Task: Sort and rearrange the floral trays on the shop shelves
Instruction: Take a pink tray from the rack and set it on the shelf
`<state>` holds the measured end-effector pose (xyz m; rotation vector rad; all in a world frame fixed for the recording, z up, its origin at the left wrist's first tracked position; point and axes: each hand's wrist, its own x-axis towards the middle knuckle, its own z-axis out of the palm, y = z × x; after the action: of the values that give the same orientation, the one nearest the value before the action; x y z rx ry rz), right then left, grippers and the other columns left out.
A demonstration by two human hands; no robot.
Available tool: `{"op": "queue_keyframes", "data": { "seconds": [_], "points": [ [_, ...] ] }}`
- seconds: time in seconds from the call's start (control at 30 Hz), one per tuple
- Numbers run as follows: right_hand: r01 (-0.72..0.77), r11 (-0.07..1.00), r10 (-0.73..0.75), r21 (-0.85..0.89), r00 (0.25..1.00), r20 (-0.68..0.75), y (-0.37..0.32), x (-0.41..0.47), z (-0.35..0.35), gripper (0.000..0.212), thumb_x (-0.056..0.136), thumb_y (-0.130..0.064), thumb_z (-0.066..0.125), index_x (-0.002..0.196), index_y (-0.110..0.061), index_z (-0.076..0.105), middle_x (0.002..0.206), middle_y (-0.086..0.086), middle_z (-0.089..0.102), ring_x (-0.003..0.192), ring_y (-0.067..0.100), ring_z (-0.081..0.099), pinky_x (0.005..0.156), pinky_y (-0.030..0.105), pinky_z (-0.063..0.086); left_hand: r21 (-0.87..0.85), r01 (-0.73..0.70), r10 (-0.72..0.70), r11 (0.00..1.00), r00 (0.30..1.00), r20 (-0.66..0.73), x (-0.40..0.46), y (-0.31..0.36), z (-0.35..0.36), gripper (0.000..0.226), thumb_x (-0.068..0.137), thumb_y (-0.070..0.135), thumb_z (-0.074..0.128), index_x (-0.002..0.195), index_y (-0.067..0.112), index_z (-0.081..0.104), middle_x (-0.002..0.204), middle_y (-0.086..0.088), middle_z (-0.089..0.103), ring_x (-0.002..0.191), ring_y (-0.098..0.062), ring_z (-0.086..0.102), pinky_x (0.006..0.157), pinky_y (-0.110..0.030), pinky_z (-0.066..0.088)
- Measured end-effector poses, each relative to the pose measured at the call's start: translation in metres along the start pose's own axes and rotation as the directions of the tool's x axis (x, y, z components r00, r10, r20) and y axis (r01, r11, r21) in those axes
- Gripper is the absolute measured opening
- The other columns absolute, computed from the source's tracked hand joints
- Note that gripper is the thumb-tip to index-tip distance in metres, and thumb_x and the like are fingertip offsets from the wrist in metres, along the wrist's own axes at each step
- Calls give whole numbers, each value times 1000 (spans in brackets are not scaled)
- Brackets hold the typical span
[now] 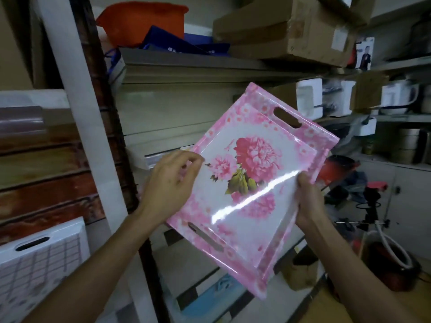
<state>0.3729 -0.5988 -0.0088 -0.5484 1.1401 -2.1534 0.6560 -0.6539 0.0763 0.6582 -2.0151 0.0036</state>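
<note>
While we stand facing the shop shelves, we hold a pink floral tray (254, 183) up in the air in front of them, tilted so its printed face looks back at us. It rests on no shelf at the moment; it hangs between our two hands, in front of the middle shelf (210, 64) and well apart from its boards. Our right hand (307, 201) is clamped on the tray's right long edge, thumb on the face and fingers hidden behind, and seems to carry most of the weight. Our left hand (172, 183) sits at the opposite edge with its fingers loosely curled; we cannot tell whether it grips the rim or only steadies it. The tray appears wrapped in clear film (a bright streak of glare runs across the flowers), which likely makes it slippery, so a hand on each side makes sense. Holding it face-up towards us probably lets us read the pattern before choosing its place. A white checked tray (39, 264) stands upright at the lower left, beside the white shelf post (77, 108), suggesting trays are kept on edge there. Cardboard boxes (286, 29) crowd the top shelf, so we judge the floral tray belongs lower down, and that sorting is not yet finished.
</note>
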Motion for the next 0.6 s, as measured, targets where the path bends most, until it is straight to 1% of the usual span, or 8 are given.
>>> {"op": "queue_keyframes", "data": {
  "seconds": [0.07, 0.13, 0.2, 0.27, 0.37, 0.47, 0.53, 0.6],
  "points": [
    [35, 999, -35, 1, 999, 5, 6, -11, -7, 30, 99, -37, 49, 107, -11, 62, 93, 5, 71, 76, 18, 73, 62, 31, 60, 71, 93, -93, 993, 996, -2, 0, -12, -3, 26, 98, 34, 50, 114, 19, 65, 116, 3, 60, 104, -14, 59, 83, -30, 46],
    [75, 997, -75, -5, 997, 16, 10, -21, -10, 33, 101, -36, 48, 117, -11, 61, 104, 7, 72, 78, 15, 74, 63, 30, 61, 62, 188, -192, 980, 979, 70, -5, -21, -4, 32, 98, 39, 48, 121, 19, 59, 119, 2, 59, 104, -15, 60, 87, -35, 50],
    [104, 994, -103, -23, 994, 18, 12, -32, -8, 38, 100, -39, 49, 124, -11, 59, 109, 7, 71, 83, 16, 74, 63, 30, 61, -82, 327, -309, 941, 934, 180, -13, -26, -5, 34, 99, 44, 43, 121, 21, 56, 108, 4, 64, 92, -15, 64, 76, -35, 53],
    [112, 992, -112, -53, 994, 16, 15, -42, -5, 38, 98, -42, 50, 120, -13, 60, 104, 6, 73, 84, 19, 74, 64, 32, 59, -159, 391, -351, 906, 907, 232, -23, -31, -6, 33, 101, 44, 38, 115, 21, 57, 95, 3, 65, 84, -18, 64, 68, -32, 50],
    [120, 989, -115, -82, 991, 63, 20, -56, 4, 24, 99, -38, 49, 105, -19, 62, 85, -2, 76, 74, 13, 74, 57, 28, 59, -163, 392, -359, 906, 912, 199, -41, -41, -9, 38, 104, 38, 33, 113, 14, 61, 95, -9, 67, 87, -24, 63, 72, -27, 46],
    [116, 989, -103, -92, 986, 132, 30, -70, 17, 23, 100, -35, 47, 101, -18, 61, 75, -8, 76, 69, 9, 73, 53, 23, 57, -152, 408, -383, 900, 908, 173, -60, -54, -13, 44, 105, 33, 31, 109, 2, 62, 99, -19, 67, 90, -29, 62, 76, -33, 46],
    [103, 987, -83, -124, 984, 161, 39, -79, 26, 27, 100, -37, 48, 107, -14, 61, 81, -3, 76, 71, 12, 73, 55, 24, 58, -153, 444, -425, 883, 894, 144, -76, -64, -19, 44, 105, 33, 32, 106, 1, 62, 99, -21, 67, 89, -30, 62, 80, -36, 47],
    [84, 985, -58, -149, 983, 172, 48, -90, 36, 36, 97, -41, 51, 116, -12, 60, 96, 6, 74, 83, 22, 74, 64, 31, 60, -161, 492, -479, 856, 870, 114, -92, -73, -28, 42, 104, 36, 33, 104, 6, 63, 93, -17, 68, 84, -29, 63, 75, -35, 48]
  ]
}}
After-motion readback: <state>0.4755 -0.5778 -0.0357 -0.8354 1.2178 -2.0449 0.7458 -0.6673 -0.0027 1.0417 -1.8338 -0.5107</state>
